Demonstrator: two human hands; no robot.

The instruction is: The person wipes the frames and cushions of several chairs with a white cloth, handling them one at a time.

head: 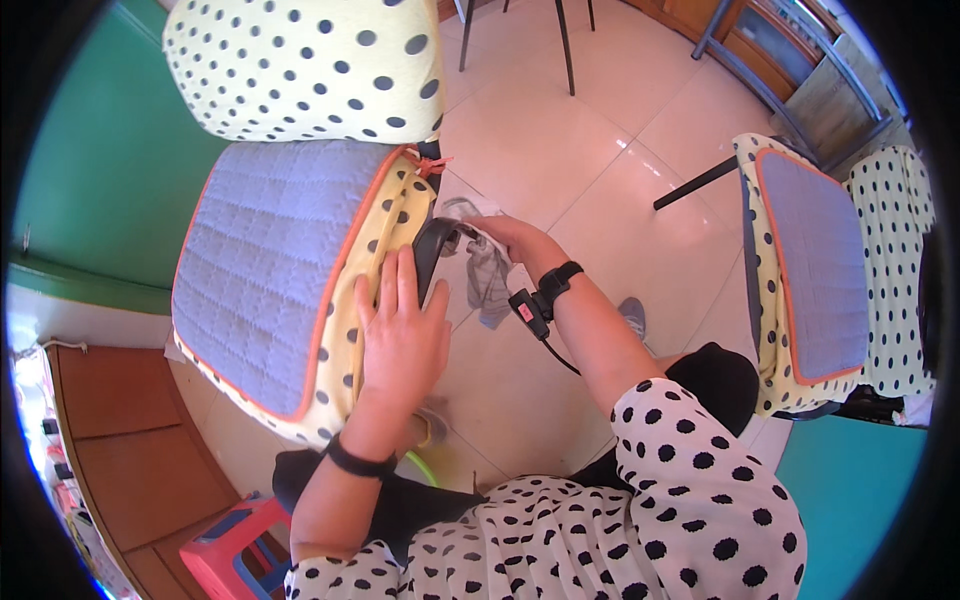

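A dining chair stands before me, its yellow cover (341, 360) dotted black and a quilted blue-grey seat pad (262, 262) with orange edging on top. My left hand (405, 334) rests with spread fingers on the side of the seat, around the chair's black frame (431, 251). My right hand (514, 236) grips a grey-and-white cloth (487, 281) at the corner of that frame. Its fingertips are partly hidden by the cloth. Part of the cloth hangs down towards the floor. An orange tie (430, 165) is knotted at the rear corner of the pad.
A second covered chair (814, 262) stands to the right, beside a teal surface (847, 495). The dotted backrest (315, 67) rises beyond my seat. A pink plastic stool (217, 555) and brown cabinet (135, 427) are at lower left. Glossy tiles (570, 157) cover the floor.
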